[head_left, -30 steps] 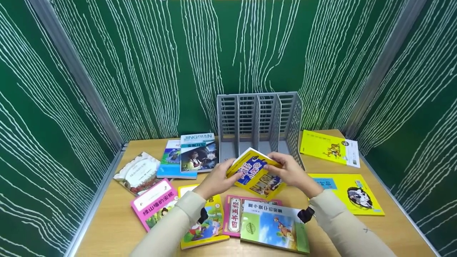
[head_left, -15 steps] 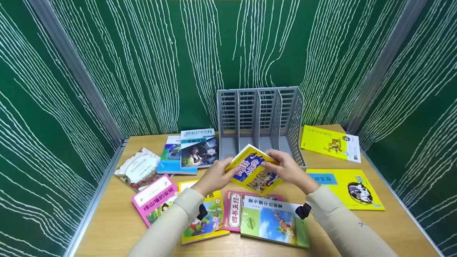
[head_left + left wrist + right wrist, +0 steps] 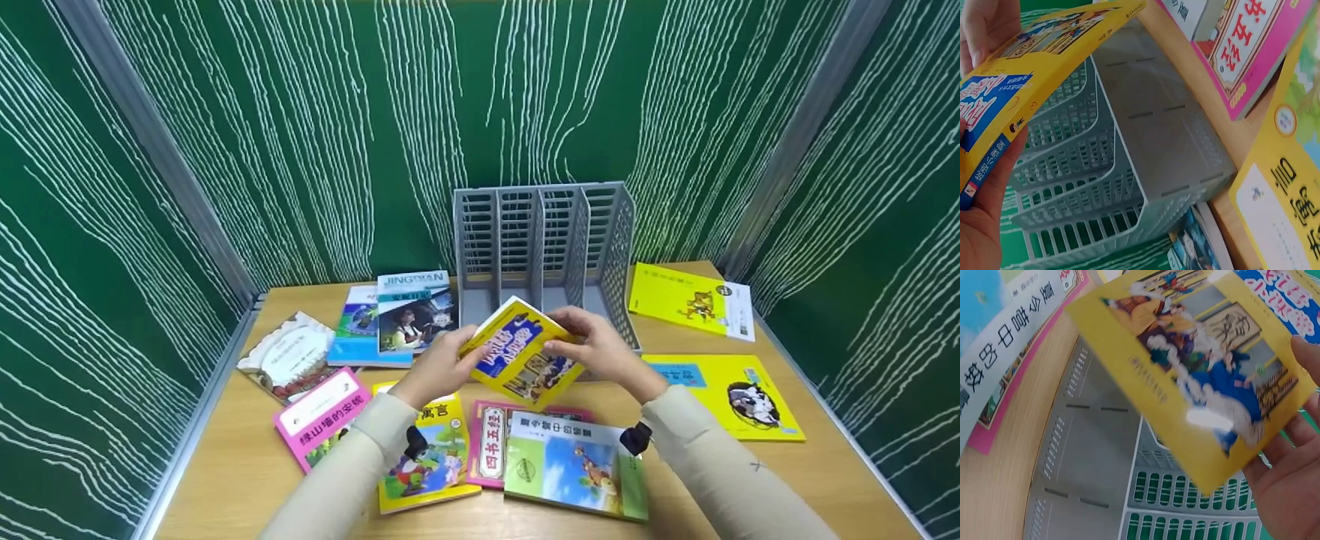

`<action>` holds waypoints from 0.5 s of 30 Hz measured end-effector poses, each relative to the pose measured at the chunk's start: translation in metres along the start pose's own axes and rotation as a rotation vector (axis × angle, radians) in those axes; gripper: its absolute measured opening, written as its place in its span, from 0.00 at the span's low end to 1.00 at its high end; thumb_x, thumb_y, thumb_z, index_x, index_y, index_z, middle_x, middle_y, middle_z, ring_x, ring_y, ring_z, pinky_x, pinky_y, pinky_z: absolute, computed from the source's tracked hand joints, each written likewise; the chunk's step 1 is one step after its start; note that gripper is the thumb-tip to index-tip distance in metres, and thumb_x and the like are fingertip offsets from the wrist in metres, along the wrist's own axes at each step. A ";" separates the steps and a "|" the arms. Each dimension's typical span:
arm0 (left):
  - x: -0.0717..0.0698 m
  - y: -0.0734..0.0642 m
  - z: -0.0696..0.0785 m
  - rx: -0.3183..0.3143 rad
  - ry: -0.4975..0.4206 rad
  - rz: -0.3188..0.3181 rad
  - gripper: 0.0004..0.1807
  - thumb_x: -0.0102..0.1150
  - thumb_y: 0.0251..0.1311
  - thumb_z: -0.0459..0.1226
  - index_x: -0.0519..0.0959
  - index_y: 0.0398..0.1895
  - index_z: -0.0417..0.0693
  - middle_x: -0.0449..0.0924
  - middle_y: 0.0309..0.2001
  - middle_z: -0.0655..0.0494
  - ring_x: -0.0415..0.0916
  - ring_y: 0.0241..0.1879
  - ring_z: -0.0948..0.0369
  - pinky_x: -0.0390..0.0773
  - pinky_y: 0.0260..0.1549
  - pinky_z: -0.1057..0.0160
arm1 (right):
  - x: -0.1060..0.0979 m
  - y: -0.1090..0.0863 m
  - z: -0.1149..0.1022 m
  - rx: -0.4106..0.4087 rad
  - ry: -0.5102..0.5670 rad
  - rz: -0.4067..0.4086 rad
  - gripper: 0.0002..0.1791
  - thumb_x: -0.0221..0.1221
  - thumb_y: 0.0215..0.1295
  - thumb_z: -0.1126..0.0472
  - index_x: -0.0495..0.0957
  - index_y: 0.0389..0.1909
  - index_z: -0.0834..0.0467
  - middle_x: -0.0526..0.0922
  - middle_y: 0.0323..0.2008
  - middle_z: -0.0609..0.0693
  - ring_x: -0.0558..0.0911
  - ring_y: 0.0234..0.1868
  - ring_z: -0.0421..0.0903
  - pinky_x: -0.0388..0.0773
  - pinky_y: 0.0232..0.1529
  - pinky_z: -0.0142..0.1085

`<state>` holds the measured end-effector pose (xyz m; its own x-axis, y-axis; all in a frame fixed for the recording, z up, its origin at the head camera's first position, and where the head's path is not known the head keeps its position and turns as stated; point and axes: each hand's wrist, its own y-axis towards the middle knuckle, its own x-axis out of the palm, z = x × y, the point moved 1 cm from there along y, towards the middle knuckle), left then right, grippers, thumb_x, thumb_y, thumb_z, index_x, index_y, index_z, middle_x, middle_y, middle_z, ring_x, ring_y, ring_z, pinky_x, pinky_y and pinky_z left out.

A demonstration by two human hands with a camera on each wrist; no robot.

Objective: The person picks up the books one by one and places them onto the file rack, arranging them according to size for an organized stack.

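Observation:
Both hands hold a yellow book [image 3: 523,356] with a blue title patch, tilted above the table in front of the grey file rack [image 3: 517,289]. My left hand [image 3: 442,367] grips its left edge near the spine, thumb on the cover. On the opposite edge my right hand [image 3: 604,352] pinches the book, thumb on top and fingers beneath. In the left wrist view, the blue-labelled spine of the book [image 3: 1044,90] faces the camera. The right wrist view shows its illustrated cover, with the right hand [image 3: 1292,467] at the edge.
Several books lie around: a pink one [image 3: 319,416], a yellow fable book [image 3: 427,480], a green-and-blue one [image 3: 574,465] overlapping a pink one [image 3: 487,450], and a dark-covered one [image 3: 415,319] by the rack. Two yellow books, a tiger one [image 3: 679,300] and a cow one [image 3: 720,405], lie right.
The book and both hands have shifted slightly left and up in the head view, with the grip kept. The whole scene also moved a little with the camera.

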<state>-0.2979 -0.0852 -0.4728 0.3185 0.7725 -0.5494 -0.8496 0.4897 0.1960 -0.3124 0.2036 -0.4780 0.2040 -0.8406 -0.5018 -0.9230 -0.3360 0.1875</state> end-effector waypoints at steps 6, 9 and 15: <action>-0.021 -0.003 -0.006 0.051 0.062 0.076 0.10 0.55 0.83 0.37 0.82 0.54 0.40 0.92 0.49 0.42 0.92 0.45 0.51 0.93 0.43 0.56 | -0.009 0.001 0.011 -0.026 -0.087 0.058 0.26 0.72 0.70 0.62 0.80 0.67 0.63 0.84 0.65 0.65 0.81 0.67 0.66 0.74 0.73 0.65; -0.033 -0.003 -0.005 0.028 0.082 0.110 0.12 0.55 0.83 0.38 0.82 0.58 0.41 0.92 0.51 0.43 0.92 0.47 0.52 0.92 0.47 0.55 | -0.013 0.002 0.021 -0.013 -0.124 0.069 0.27 0.72 0.69 0.65 0.79 0.67 0.64 0.84 0.66 0.66 0.80 0.69 0.68 0.72 0.75 0.66; -0.055 -0.003 0.002 0.000 0.079 0.179 0.13 0.55 0.83 0.38 0.81 0.59 0.40 0.91 0.53 0.42 0.92 0.47 0.51 0.93 0.46 0.55 | -0.015 0.002 0.042 0.085 -0.261 0.070 0.28 0.71 0.70 0.65 0.78 0.69 0.64 0.80 0.70 0.66 0.75 0.73 0.69 0.68 0.77 0.68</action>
<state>-0.3118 -0.1284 -0.4422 0.1283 0.8129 -0.5682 -0.8898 0.3473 0.2960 -0.3309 0.2337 -0.5059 0.0576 -0.7189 -0.6927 -0.9581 -0.2347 0.1639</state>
